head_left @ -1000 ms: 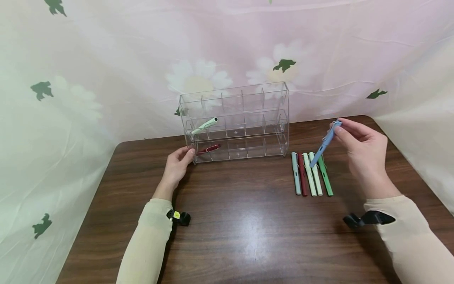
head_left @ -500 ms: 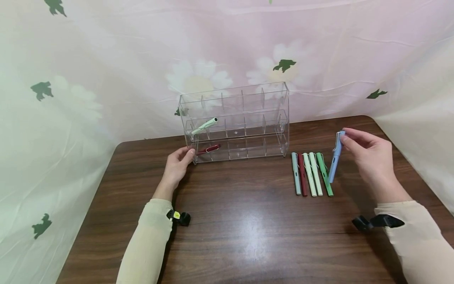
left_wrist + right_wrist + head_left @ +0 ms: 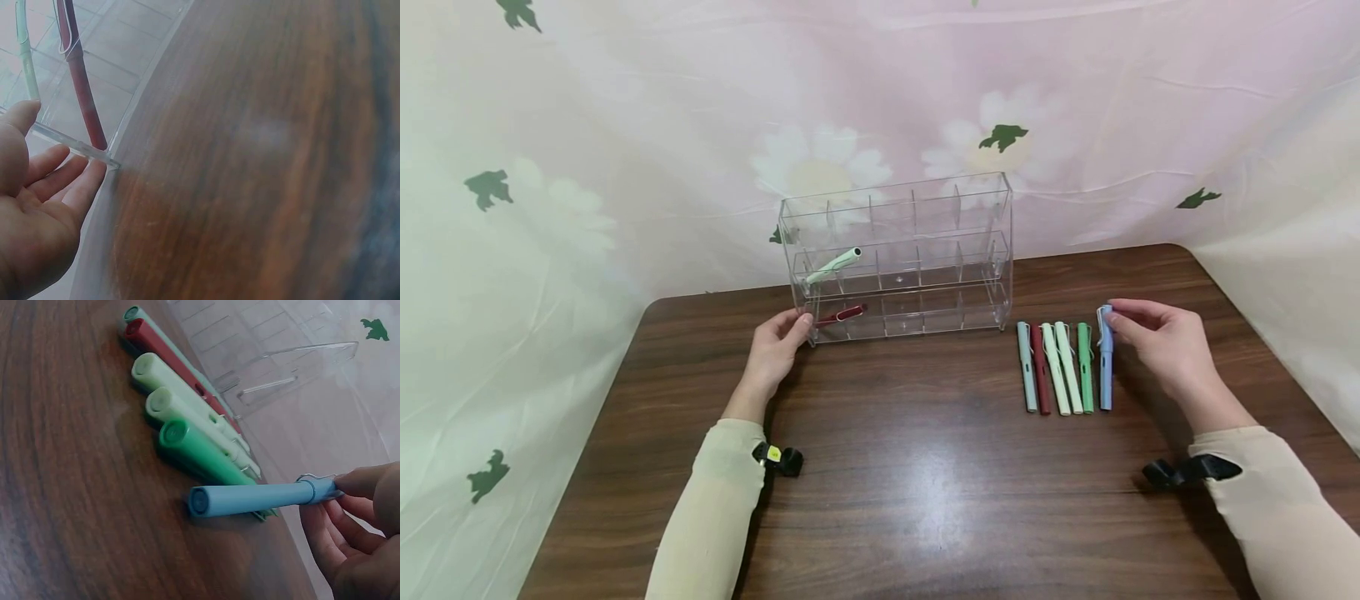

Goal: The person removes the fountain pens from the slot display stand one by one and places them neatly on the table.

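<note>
My right hand [image 3: 1172, 346] pinches the cap end of a light blue pen [image 3: 1107, 367]. Its lower end points towards the front of the table, beside a green pen [image 3: 1086, 375]. Left of that lie two pale green pens [image 3: 1056, 375], a dark red pen [image 3: 1041, 375] and a grey-blue pen [image 3: 1027, 371], side by side. My left hand [image 3: 775, 350] holds the lower left side of a clear pen organizer [image 3: 898, 280], thumb and fingers at its side panel. Inside lean a pale green pen [image 3: 832, 265] and a dark red pen [image 3: 81, 81], both in its left compartments.
The organizer stands at the back of the brown wooden table [image 3: 910, 483], close to a floral cloth backdrop [image 3: 895, 75]. Cloth also hangs along the left and right sides. Black straps with cameras sit on both wrists.
The light blue pen has been lowered from above the row to the right of the green pen. The green pen has straightened and shifted left, nearer the pale green pens. My left hand stays put.
</note>
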Available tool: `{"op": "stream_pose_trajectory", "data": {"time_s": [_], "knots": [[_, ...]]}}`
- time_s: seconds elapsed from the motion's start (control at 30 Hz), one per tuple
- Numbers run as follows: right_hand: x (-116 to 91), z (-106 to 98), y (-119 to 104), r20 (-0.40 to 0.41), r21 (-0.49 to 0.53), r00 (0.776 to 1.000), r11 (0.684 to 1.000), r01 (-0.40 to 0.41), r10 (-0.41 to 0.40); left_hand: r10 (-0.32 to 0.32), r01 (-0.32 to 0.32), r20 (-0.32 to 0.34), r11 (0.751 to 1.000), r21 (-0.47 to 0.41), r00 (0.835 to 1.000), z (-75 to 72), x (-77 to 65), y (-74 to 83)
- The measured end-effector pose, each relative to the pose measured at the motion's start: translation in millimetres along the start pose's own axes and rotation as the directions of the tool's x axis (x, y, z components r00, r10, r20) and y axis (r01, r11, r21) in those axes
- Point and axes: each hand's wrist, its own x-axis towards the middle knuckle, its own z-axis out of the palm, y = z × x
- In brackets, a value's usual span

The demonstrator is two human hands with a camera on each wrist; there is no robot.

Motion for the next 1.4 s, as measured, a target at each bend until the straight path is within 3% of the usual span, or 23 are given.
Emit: {"op": "stream_pose_trajectory", "data": {"time_s": [0.37,0.7,1.1,1.4], "knots": [[1.2,2.7,11.6,0.031,-0.12,0.997,0.991,-0.06,0.064,0.005,-0.005,0.002,1.0,0.002,1.0,0.0,0.4,-0.7],[3.3,10.8,17.1,0.051,-0.249,0.999,0.968,-0.007,0.021,0.001,-0.001,0.001,1.0,-0.006,1.0,0.8,1.1,-1.2],[4.2,16.9,12.9,0.085,-0.325,0.995,0.943,0.075,-0.049,0.0,0.0,0.001,1.0,-0.004,1.0,-1.0,1.5,0.0],[-2.3,13.0,11.9,0.056,-0.289,0.998,0.956,0.047,-0.032,-0.011,0.011,0.005,1.0,0.006,1.0,-0.9,0.5,0.5]]}}
